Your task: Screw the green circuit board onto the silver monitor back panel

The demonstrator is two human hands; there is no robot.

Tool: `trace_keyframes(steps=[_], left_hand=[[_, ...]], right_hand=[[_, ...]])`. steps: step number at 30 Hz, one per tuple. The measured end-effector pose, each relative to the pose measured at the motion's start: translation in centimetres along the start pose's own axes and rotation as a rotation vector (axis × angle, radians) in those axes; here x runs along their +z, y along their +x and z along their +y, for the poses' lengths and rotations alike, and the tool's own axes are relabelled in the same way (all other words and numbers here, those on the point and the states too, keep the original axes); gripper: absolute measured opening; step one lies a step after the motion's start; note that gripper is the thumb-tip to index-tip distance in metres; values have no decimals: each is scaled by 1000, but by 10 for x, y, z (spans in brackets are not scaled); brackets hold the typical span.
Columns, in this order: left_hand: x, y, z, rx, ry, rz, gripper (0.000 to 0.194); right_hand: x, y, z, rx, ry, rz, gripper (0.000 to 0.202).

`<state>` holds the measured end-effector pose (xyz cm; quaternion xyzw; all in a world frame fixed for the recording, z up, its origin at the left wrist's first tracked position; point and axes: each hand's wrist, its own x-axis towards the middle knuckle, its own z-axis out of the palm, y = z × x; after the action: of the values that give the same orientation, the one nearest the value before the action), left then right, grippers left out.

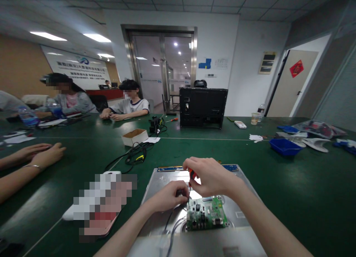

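A silver metal panel [155, 186] lies on the green table, with a green circuit board [205, 214] on its middle. My right hand [210, 175] is closed around a red and black screwdriver [192, 174], held upright with its shaft pointing down at the board's upper left corner. Beside that tip, my left hand [172, 196] has its fingers pinched together; what they hold, if anything, is too small to tell. Dark cables [171, 233] run over the panel, left of the board. A blue strip [172, 169] lines the panel's far edge.
Left of the panel lie blurred phone-like objects [105, 205]. Beyond are cables [136, 157], a white box [135, 137] and a black monitor housing [203, 108]. A blue tray [285, 147] is at the right. Another person's hands [41, 155] rest at the left; two people sit farther back.
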<state>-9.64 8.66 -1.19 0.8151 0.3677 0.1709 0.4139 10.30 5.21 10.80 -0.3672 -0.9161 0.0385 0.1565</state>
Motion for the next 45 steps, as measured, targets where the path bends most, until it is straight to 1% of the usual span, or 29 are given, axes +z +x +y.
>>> trace_keyframes(steps=[3,5,10,13,16,19,22,28,32,34,36,39,42,45], left_hand=[[1,1,-5,20,-3,-1,15],[1,0,-4,28,-8,3,15],[0,-3,9,-15,0,28,8],[-1,-4,14,-24,21,24,4],[-1,-3,9,-12,34,14,6],[0,-1,1,-4,22,12,11],[1,0,-3,-7,12,23,10],[0,-3,6,-11,7,39,10],[0,-4,11,-45,20,42,9],[0,-4,12,-56,18,29,8],[0,-4,10,-44,1,22,10],[1,-2,5,-7,-21,25,16],[1,-1,2,2,-24,23,14],[1,-1,4,-10,-19,27,11]], right_hand=[[0,-1,0,-21,50,-8,30],[1,0,0,-14,36,-2,31],[3,4,1,69,-73,22,22],[3,4,2,90,-87,16,21],[0,1,3,66,-54,10,20],[-2,-1,3,9,54,-2,25],[-4,-2,3,0,119,-22,26],[-6,-2,1,63,64,-22,25],[-2,2,0,99,-52,-18,13],[-1,3,-2,112,-82,-21,16],[-2,1,-4,123,-95,-19,18],[-6,-4,-7,111,-54,-23,23],[-7,-6,-8,61,60,-68,25],[-5,-3,-8,75,35,-66,22]])
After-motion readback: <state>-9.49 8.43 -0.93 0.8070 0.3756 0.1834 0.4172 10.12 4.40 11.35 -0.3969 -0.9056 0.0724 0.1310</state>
